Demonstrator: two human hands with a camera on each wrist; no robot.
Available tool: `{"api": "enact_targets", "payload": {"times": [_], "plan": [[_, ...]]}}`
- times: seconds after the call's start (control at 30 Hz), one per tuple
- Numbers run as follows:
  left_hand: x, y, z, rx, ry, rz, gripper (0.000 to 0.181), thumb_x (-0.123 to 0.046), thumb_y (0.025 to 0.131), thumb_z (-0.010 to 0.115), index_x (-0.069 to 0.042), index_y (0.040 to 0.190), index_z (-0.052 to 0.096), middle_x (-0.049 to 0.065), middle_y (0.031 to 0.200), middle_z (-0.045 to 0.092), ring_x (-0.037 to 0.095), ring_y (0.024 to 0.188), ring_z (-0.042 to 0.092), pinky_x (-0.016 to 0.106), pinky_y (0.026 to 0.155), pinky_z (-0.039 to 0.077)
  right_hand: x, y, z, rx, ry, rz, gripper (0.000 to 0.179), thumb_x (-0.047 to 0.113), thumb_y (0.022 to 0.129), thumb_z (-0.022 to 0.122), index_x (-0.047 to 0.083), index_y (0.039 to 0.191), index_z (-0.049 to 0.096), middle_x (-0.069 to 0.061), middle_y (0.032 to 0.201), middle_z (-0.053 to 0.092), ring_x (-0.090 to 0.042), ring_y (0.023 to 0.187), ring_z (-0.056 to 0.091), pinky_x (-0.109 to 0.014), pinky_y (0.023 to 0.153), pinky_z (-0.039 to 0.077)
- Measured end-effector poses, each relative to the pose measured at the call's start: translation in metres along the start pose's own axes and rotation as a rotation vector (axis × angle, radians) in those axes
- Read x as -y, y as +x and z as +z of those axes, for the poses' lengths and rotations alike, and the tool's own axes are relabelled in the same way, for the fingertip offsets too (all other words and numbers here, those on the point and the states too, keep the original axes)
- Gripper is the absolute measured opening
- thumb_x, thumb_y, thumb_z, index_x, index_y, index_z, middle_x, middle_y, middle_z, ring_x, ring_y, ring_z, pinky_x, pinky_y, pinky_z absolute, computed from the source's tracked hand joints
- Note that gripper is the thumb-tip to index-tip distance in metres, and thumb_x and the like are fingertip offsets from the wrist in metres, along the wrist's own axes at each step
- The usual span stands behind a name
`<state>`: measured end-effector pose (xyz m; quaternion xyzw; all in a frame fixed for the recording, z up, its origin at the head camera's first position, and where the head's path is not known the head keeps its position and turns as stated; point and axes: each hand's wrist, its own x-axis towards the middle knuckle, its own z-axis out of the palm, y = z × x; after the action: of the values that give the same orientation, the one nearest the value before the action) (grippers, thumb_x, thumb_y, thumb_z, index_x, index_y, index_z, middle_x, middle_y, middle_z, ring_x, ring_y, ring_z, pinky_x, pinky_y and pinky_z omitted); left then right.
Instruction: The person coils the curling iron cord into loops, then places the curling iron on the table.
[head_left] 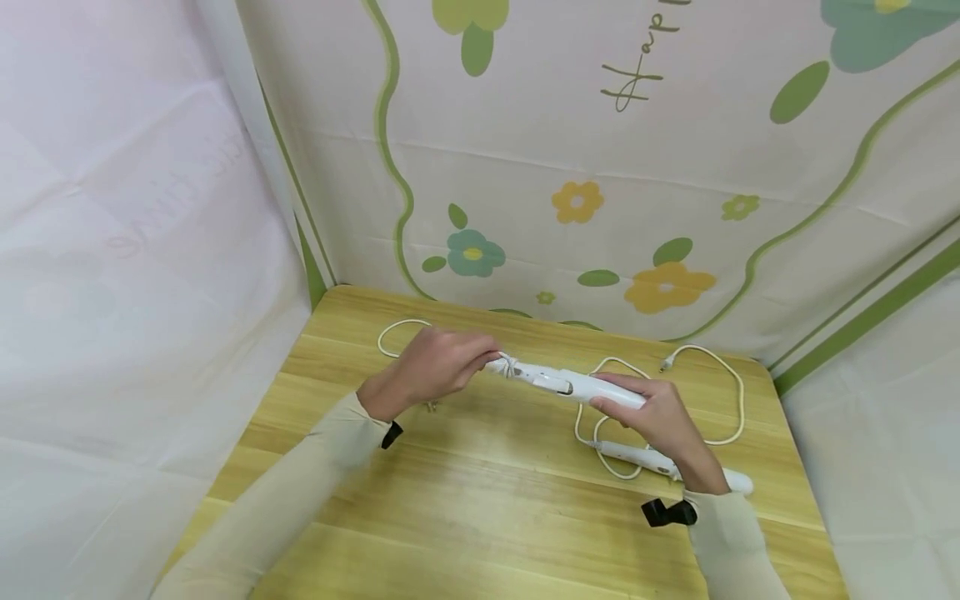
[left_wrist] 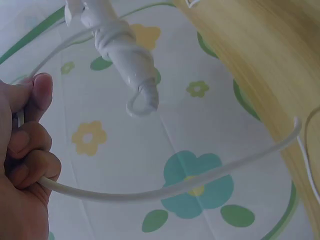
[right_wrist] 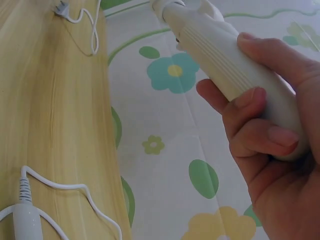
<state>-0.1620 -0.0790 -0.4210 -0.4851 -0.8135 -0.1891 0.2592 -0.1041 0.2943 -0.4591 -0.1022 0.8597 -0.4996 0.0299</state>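
A white hair iron [head_left: 600, 390] is held over the table, lying nearly level. My right hand [head_left: 656, 417] grips its thick ridged body [right_wrist: 215, 55], thumb on one side and fingers curled round the other. At its narrower end, my left hand [head_left: 446, 362] holds the white power cord [left_wrist: 120, 196] between thumb and curled fingers. Several turns of cord wrap that end [left_wrist: 127, 55], and a small loop [left_wrist: 142, 105] sticks out at its tip. The rest of the cord sags from the left hand toward the table.
A second white hair iron [head_left: 637, 456] lies on the wooden table [head_left: 465, 517] below the right forearm. Its loose cord [head_left: 741, 392] curves behind to a plug [head_left: 666, 365]. Another plug [right_wrist: 61, 9] rests on the table at the left. Flower-printed cloth [head_left: 517, 150] encloses the back and sides.
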Motion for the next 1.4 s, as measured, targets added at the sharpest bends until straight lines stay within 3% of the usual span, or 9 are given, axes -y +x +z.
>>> {"api": "enact_targets", "payload": {"times": [0.13, 0.27, 0.43, 0.6, 0.9, 1.07, 1.27, 1.33, 1.4], "plan": [[0.008, 0.005, -0.003, 0.021, -0.003, 0.022, 0.009, -0.022, 0.107, 0.073, -0.014, 0.104, 0.075, -0.007, 0.081, 0.071, 0.002, 0.056, 0.053, 0.021, 0.052, 0.044, 0.002, -0.002, 0.003, 0.054, -0.019, -0.048, 0.035, 0.019, 0.095, 0.088, 0.015, 0.130, 0.082, -0.013, 0.120, 0.080, -0.010, 0.067, 0.058, -0.027, 0.051, 0.047], [0.017, 0.008, -0.003, 0.042, -0.047, 0.018, 0.009, -0.020, 0.104, 0.076, -0.014, 0.110, 0.079, -0.007, 0.092, 0.079, 0.002, 0.066, 0.066, 0.022, 0.061, 0.055, 0.002, -0.005, 0.004, 0.076, -0.013, -0.109, 0.037, 0.012, 0.094, 0.088, 0.012, 0.130, 0.081, -0.015, 0.123, 0.080, -0.010, 0.070, 0.060, -0.027, 0.052, 0.049], [0.026, 0.010, -0.003, 0.093, -0.150, -0.007, 0.012, -0.020, 0.105, 0.075, -0.014, 0.112, 0.082, -0.007, 0.093, 0.080, 0.002, 0.071, 0.068, 0.024, 0.067, 0.057, 0.002, -0.006, 0.003, 0.097, 0.029, -0.202, 0.038, 0.002, 0.092, 0.086, 0.002, 0.129, 0.079, 0.000, 0.120, 0.082, -0.007, 0.067, 0.060, -0.027, 0.051, 0.049], [0.031, 0.009, 0.000, 0.152, -0.285, -0.078, 0.014, -0.022, 0.108, 0.072, -0.016, 0.111, 0.084, -0.009, 0.085, 0.076, 0.000, 0.070, 0.064, 0.023, 0.064, 0.052, 0.005, -0.008, 0.000, 0.114, 0.093, -0.252, 0.038, -0.005, 0.091, 0.084, -0.002, 0.128, 0.079, 0.016, 0.119, 0.080, -0.004, 0.063, 0.058, -0.026, 0.047, 0.048], [0.031, 0.001, 0.018, 0.305, -0.574, -0.268, 0.020, -0.026, 0.112, 0.065, -0.022, 0.113, 0.084, -0.011, 0.085, 0.076, 0.001, 0.070, 0.061, 0.026, 0.066, 0.050, 0.010, -0.011, -0.003, 0.099, 0.148, -0.306, 0.041, -0.014, 0.087, 0.082, 0.002, 0.124, 0.080, 0.014, 0.114, 0.081, -0.002, 0.069, 0.059, -0.024, 0.052, 0.051], [0.027, -0.006, 0.029, 0.270, -0.736, -0.310, 0.019, -0.018, 0.111, 0.066, -0.015, 0.114, 0.084, -0.001, 0.095, 0.081, 0.006, 0.075, 0.066, 0.026, 0.069, 0.054, 0.011, -0.010, -0.006, 0.073, 0.196, -0.336, 0.043, -0.019, 0.085, 0.079, 0.000, 0.124, 0.080, 0.011, 0.108, 0.081, -0.001, 0.061, 0.058, -0.024, 0.046, 0.049], [0.014, -0.014, 0.040, 0.188, -0.791, -0.290, 0.019, 0.000, 0.107, 0.066, -0.002, 0.117, 0.082, 0.011, 0.112, 0.083, 0.008, 0.091, 0.074, 0.024, 0.080, 0.060, 0.011, -0.009, -0.009, 0.061, 0.268, -0.332, 0.043, -0.022, 0.085, 0.076, -0.004, 0.124, 0.079, 0.008, 0.101, 0.082, 0.000, 0.056, 0.057, -0.023, 0.043, 0.048], [0.007, -0.017, 0.045, 0.150, -0.838, -0.340, 0.019, 0.006, 0.104, 0.065, 0.003, 0.115, 0.080, 0.017, 0.110, 0.082, 0.008, 0.093, 0.072, 0.024, 0.083, 0.058, 0.011, -0.008, -0.008, 0.051, 0.300, -0.330, 0.044, -0.022, 0.085, 0.075, -0.003, 0.124, 0.080, 0.007, 0.101, 0.082, 0.000, 0.059, 0.059, -0.022, 0.045, 0.049], [0.001, -0.019, 0.051, 0.110, -0.869, -0.408, 0.017, 0.007, 0.103, 0.066, 0.004, 0.113, 0.079, 0.018, 0.106, 0.082, 0.006, 0.087, 0.068, 0.023, 0.077, 0.056, 0.011, -0.007, -0.007, 0.038, 0.345, -0.327, 0.045, -0.023, 0.086, 0.074, -0.001, 0.125, 0.080, 0.006, 0.095, 0.082, 0.001, 0.061, 0.059, -0.020, 0.046, 0.048]]}}
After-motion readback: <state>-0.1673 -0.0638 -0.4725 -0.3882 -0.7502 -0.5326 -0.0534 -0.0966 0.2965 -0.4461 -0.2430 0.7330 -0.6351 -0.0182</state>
